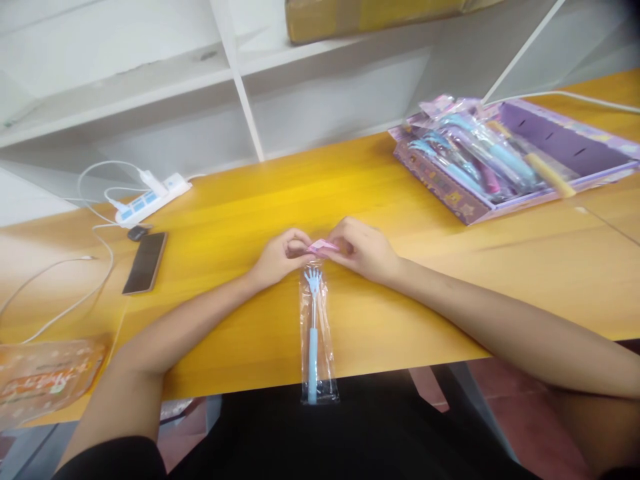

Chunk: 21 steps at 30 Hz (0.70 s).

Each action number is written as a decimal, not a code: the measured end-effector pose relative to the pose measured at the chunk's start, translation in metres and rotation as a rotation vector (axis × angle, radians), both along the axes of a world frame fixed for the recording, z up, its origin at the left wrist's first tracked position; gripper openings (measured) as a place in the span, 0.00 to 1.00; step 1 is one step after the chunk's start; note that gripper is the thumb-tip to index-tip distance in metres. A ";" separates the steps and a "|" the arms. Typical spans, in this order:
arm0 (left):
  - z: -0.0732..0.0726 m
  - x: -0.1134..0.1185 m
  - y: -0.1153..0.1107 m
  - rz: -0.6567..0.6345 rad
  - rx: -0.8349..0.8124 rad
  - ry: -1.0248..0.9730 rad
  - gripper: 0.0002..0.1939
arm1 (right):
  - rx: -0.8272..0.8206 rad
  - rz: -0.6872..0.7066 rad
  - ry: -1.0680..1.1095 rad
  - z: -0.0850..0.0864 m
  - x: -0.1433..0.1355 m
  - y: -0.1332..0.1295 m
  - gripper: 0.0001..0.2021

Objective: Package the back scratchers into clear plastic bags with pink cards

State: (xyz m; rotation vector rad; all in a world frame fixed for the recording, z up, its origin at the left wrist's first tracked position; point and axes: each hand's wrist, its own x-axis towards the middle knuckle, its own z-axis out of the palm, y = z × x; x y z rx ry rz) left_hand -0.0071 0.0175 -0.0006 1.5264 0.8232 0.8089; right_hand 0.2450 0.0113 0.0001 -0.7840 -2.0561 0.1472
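A light-blue back scratcher [313, 333] with a small hand-shaped head lies inside a clear plastic sleeve [327, 353] in front of me. Its lower end reaches past the table's front edge. At the top of the sleeve is a pink header card [323, 247], which looks folded. My left hand [283, 257] pinches the card's left side, fingers closed. On the other side, my right hand [365, 250] is closed on the card's right end. The fingers partly hide the card.
A purple display box [480, 213] at the back right holds several bagged back scratchers [480, 153]. To the left are a phone [145, 263], a white power strip [155, 200] with cables and an orange-printed plastic package [45, 380]. White shelving [240, 100] stands behind the table.
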 end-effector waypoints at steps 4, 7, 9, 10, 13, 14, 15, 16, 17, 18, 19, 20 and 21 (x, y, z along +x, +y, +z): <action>0.000 0.000 0.000 0.002 0.016 0.018 0.18 | 0.036 0.018 -0.041 0.001 0.000 0.001 0.10; -0.001 -0.001 0.000 0.003 0.016 0.022 0.18 | 0.033 0.056 -0.113 -0.001 0.000 0.001 0.08; -0.001 -0.001 0.000 0.010 0.021 0.033 0.18 | 0.028 0.089 -0.145 -0.002 0.001 0.001 0.08; 0.000 0.000 -0.001 0.016 0.028 0.038 0.18 | 0.022 0.105 -0.149 -0.002 0.001 0.001 0.08; 0.002 0.001 -0.002 0.035 0.042 0.030 0.19 | -0.023 0.126 -0.109 0.000 0.003 0.000 0.08; 0.003 0.002 -0.002 0.041 0.042 0.016 0.19 | -0.044 0.128 -0.089 0.002 0.004 -0.001 0.09; 0.004 0.002 -0.003 0.048 0.042 0.000 0.19 | -0.067 0.131 -0.070 0.003 0.005 -0.001 0.09; 0.004 0.003 -0.003 0.056 0.042 -0.015 0.20 | -0.097 0.141 -0.054 0.004 0.005 -0.001 0.09; 0.005 0.003 -0.003 0.065 0.044 -0.027 0.20 | -0.134 0.159 -0.038 0.004 0.005 -0.001 0.09; 0.005 0.003 -0.003 0.072 0.048 -0.036 0.20 | -0.182 0.179 -0.019 0.004 0.006 -0.001 0.08; 0.005 0.003 -0.003 0.076 0.054 -0.040 0.19 | -0.240 0.195 0.007 0.002 0.006 0.000 0.08; 0.004 0.003 -0.003 0.074 0.061 -0.040 0.19 | -0.305 0.210 0.039 0.000 0.005 0.001 0.08; 0.003 0.003 -0.003 0.067 0.069 -0.039 0.18 | -0.373 0.225 0.074 -0.002 0.005 0.002 0.09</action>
